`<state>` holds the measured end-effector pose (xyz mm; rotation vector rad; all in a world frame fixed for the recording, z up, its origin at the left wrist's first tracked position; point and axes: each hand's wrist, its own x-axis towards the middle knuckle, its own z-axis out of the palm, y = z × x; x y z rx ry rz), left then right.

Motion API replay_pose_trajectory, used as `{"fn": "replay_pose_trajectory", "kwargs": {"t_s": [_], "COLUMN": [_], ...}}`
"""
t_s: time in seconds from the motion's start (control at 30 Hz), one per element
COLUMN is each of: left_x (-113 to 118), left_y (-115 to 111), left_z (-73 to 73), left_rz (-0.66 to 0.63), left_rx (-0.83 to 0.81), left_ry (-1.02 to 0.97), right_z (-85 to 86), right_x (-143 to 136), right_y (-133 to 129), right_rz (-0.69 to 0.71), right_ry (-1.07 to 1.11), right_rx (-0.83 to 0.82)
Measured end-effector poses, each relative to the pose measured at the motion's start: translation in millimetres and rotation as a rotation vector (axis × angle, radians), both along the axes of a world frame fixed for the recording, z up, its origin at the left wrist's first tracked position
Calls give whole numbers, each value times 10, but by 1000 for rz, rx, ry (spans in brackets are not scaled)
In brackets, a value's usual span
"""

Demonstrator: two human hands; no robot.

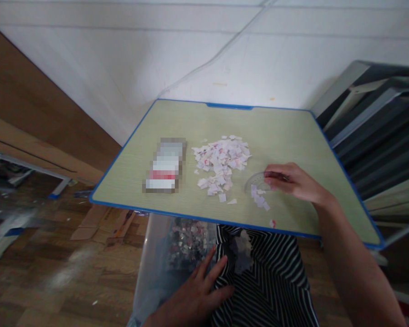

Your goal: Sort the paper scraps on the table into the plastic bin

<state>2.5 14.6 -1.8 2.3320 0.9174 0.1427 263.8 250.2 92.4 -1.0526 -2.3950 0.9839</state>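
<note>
My right hand [286,180] is closed on a clear curved plastic piece, which looks like a protractor [254,180], over the right part of the table. A few small paper pieces [259,198] lie by its lower edge. Left of it spreads a pile of cut paper scraps [223,156]. Below the table's front edge, my left hand [204,288] has its fingers spread and rests at the edge of black-and-white striped fabric [276,268], where more paper pieces [241,252] lie.
A blurred-out phone-like object [165,165] lies on the left of the blue-edged table [286,131]. Beneath the front edge stands a translucent bin [145,268] holding many scraps. Dark panels [391,118] lean at the right; cardboard [92,222] lies on the floor.
</note>
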Motion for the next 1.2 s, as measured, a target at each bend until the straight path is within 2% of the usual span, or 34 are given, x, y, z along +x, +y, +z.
{"fn": "replay_pose_trajectory", "kwargs": {"t_s": [0.2, 0.33, 0.47, 0.57, 0.8, 1.07, 1.2], "left_x": [-2, -6, -15, -18, -16, 16, 4], "left_y": [-11, -3, -6, -10, 11, 14, 12], "left_z": [-13, 7, 10, 20, 54, 37, 28], "left_rz": [-1, 6, 10, 14, -16, -23, -13], "left_rx": [-7, -9, -19, -8, -24, 20, 28], "left_ry": [-11, -4, -17, -12, -7, 26, 11], "right_z": [-23, 2, -8, -25, -14, -55, -56], "right_x": [-23, -45, -122, -145, -99, -322, -287], "right_y": [26, -8, -57, -64, -68, -139, -130], "right_rz": [-101, -35, 108, 183, 54, 268, 201], "right_ry": [14, 42, 56, 28, 83, 71, 76], "right_rx": [85, 15, -105, -126, -42, 61, 33]}}
